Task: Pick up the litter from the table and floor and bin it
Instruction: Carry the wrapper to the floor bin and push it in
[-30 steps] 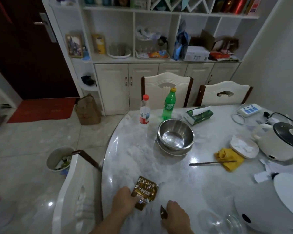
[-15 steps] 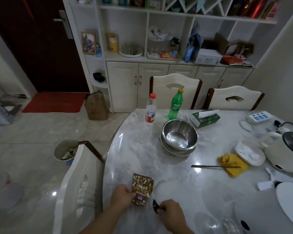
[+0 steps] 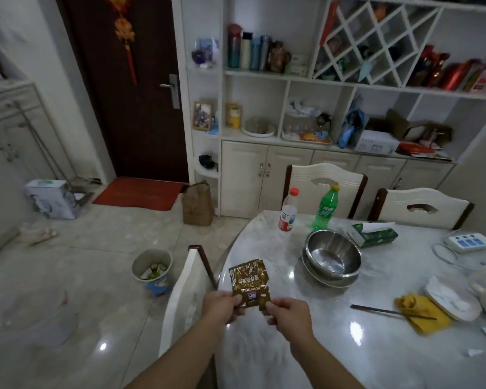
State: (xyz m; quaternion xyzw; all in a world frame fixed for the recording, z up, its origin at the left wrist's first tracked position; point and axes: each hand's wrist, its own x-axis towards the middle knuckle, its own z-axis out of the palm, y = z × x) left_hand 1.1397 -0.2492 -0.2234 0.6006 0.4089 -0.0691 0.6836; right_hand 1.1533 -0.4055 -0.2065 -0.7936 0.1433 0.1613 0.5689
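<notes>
A brown and gold snack wrapper [image 3: 249,282] is held up above the near left edge of the marble table [image 3: 306,346]. My left hand [image 3: 222,306] pinches its lower left corner and my right hand [image 3: 288,314] pinches its lower right corner. Whether the right hand also holds the small dark scrap is hidden. A round white bin [image 3: 152,265] with litter inside stands on the floor to the left, beyond a white chair [image 3: 185,299].
On the table stand stacked steel bowls [image 3: 331,255], a red-capped bottle [image 3: 288,213], a green bottle [image 3: 326,207], a tissue box [image 3: 373,234], a yellow cloth [image 3: 421,313] with chopsticks [image 3: 387,311]. A brown bag [image 3: 198,204] and a white box [image 3: 52,197] sit on the floor.
Both hands have lifted the wrapper off the table and now hold it together. The view has swung up and to the left, showing more floor and the bin.
</notes>
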